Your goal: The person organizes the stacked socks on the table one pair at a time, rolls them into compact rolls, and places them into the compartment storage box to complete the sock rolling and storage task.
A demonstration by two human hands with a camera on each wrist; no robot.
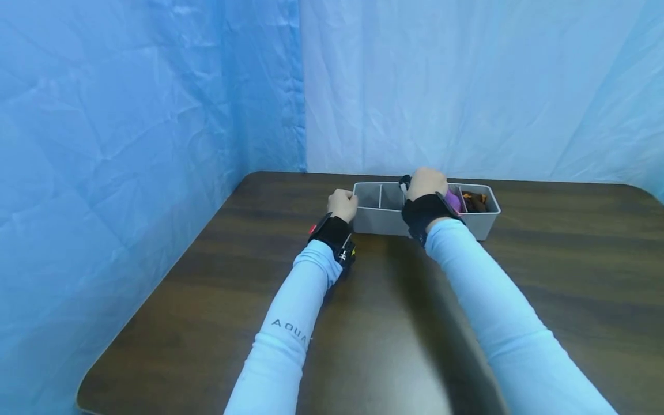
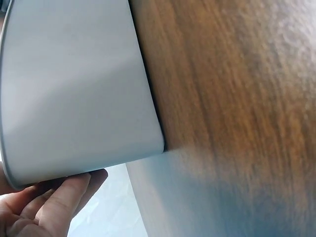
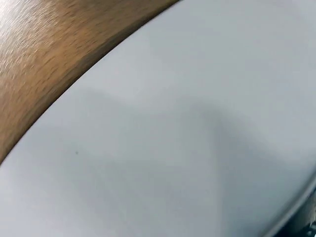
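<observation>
A long grey divided storage box (image 1: 381, 221) stands near the table's far edge. My left hand (image 1: 342, 205) grips its left end; in the left wrist view the curled fingers (image 2: 61, 202) press against the end wall under the rim. Over the middle compartments is my right hand (image 1: 427, 183), fingers hidden from the head view. A small black thing with a pale part (image 1: 404, 183) sticks out at that hand's left side; its kind I cannot tell. The right wrist view shows only the box's front wall (image 3: 148, 123) and some tabletop.
Right of the right hand, a purple item (image 1: 453, 202) sits in one compartment, and brown and orange items (image 1: 474, 202) fill the end one. The dark wooden table (image 1: 207, 323) has blue sheeting (image 1: 155, 115) along its left side and back.
</observation>
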